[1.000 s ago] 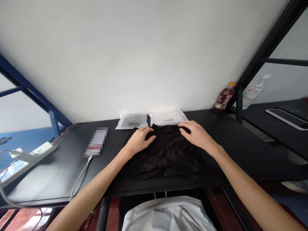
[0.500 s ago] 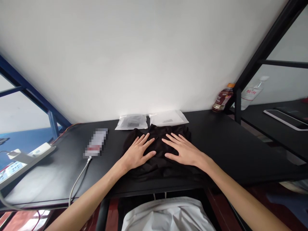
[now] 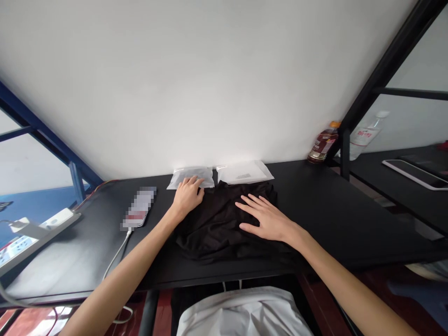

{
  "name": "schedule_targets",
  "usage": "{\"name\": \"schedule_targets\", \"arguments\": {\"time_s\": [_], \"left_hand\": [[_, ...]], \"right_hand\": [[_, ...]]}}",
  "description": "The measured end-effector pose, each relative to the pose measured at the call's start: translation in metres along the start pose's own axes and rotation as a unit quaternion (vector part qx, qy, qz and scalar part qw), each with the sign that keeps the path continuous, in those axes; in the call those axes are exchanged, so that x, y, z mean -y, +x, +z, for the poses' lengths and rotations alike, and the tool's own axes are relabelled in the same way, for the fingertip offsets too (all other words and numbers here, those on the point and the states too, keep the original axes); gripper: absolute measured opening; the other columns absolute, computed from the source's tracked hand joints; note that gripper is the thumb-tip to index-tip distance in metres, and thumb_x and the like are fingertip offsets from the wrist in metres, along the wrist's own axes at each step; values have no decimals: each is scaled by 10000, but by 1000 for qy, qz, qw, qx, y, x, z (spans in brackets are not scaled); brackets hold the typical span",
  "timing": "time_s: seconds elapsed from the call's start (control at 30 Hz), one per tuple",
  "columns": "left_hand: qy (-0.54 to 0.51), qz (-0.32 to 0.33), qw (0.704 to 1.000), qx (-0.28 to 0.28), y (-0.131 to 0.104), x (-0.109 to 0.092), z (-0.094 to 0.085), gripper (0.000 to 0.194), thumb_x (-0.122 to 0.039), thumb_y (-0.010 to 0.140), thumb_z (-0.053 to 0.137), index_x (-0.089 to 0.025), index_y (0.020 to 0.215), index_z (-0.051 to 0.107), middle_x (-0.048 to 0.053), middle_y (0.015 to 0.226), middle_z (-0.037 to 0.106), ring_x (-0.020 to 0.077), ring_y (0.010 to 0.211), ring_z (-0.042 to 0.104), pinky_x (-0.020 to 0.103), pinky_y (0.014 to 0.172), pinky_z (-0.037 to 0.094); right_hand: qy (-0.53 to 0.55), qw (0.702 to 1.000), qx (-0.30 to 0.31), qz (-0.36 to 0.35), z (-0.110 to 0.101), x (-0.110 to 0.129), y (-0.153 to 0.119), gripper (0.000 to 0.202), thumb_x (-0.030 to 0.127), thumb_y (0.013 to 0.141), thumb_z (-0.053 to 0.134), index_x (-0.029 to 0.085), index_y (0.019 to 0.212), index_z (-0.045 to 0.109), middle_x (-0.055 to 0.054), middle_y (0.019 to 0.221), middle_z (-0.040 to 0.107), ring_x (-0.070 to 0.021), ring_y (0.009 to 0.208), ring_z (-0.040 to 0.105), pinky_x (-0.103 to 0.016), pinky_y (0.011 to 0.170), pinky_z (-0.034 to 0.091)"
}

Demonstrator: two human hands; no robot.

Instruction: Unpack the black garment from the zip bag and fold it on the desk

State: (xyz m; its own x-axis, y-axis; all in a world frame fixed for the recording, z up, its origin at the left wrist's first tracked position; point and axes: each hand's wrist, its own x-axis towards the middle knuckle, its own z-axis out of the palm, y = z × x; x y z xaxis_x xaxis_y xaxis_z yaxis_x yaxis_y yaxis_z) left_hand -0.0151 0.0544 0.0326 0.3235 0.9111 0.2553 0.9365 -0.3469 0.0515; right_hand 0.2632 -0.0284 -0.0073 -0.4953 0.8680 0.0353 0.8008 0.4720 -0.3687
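Observation:
A crumpled black cloth (image 3: 220, 224) lies on the black desk in front of me. My left hand (image 3: 188, 195) is at the cloth's back left corner, its fingers bent and reaching over the front edge of a frosted zip bag (image 3: 182, 175); its fingertips are partly hidden, and whether they grip anything does not show. Flat on the right part of the cloth rests my right hand (image 3: 264, 217), fingers spread. A second, whiter bag (image 3: 245, 171) lies behind the cloth against the wall.
On the left of the desk (image 3: 336, 219) are a phone (image 3: 140, 207) with a cable and a power strip (image 3: 42, 233). A dark drink bottle (image 3: 324, 143) stands back right. Beyond the black frame are a clear bottle (image 3: 367, 135) and a tablet (image 3: 416, 174).
My left hand has moved off the middle of the cloth, back and left to the zip bag, and its fingers have bent. My right hand has stayed in place.

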Motion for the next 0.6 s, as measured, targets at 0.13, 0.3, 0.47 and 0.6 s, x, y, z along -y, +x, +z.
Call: {"name": "schedule_targets", "arguments": {"time_s": [0.13, 0.3, 0.47, 0.6], "left_hand": [[4, -11, 999, 31, 17, 8, 9, 609, -212, 840, 592, -191, 1448, 573, 167, 1571, 476, 402, 1432, 444, 544, 1154, 393], [27, -28, 999, 35, 29, 9, 21, 625, -166, 855, 521, -210, 1478, 545, 167, 1579, 465, 412, 1461, 400, 612, 1172, 317], [35, -18, 999, 8, 31, 11, 23, 620, -98, 876, 437, -274, 1454, 570, 127, 1555, 510, 387, 1448, 422, 635, 1171, 288], [48, -8, 999, -15, 26, 9, 11, 635, -72, 906, 371, -264, 1492, 527, 124, 1561, 505, 361, 1434, 453, 595, 1159, 337]], "right_hand": [[4, 1000, -2, -2, 0, 0, 0, 702, 614, 956, 542, 291, 1569, 427, -106, 1670, 303, -347, 1545, 245, -612, 1241, 204], [6, 1000, -8, -1, 1, -1, 0, 693, 608, 954, 547, 298, 1563, 437, -93, 1668, 313, -341, 1545, 247, -604, 1243, 213], [9, 1000, -19, -7, 3, -3, 1, 678, 596, 951, 561, 321, 1558, 442, -85, 1663, 329, -348, 1539, 266, -614, 1238, 221], [11, 1000, -20, -5, 3, -3, 1, 676, 597, 951, 561, 328, 1559, 437, -79, 1666, 325, -345, 1540, 264, -614, 1238, 218]]}}
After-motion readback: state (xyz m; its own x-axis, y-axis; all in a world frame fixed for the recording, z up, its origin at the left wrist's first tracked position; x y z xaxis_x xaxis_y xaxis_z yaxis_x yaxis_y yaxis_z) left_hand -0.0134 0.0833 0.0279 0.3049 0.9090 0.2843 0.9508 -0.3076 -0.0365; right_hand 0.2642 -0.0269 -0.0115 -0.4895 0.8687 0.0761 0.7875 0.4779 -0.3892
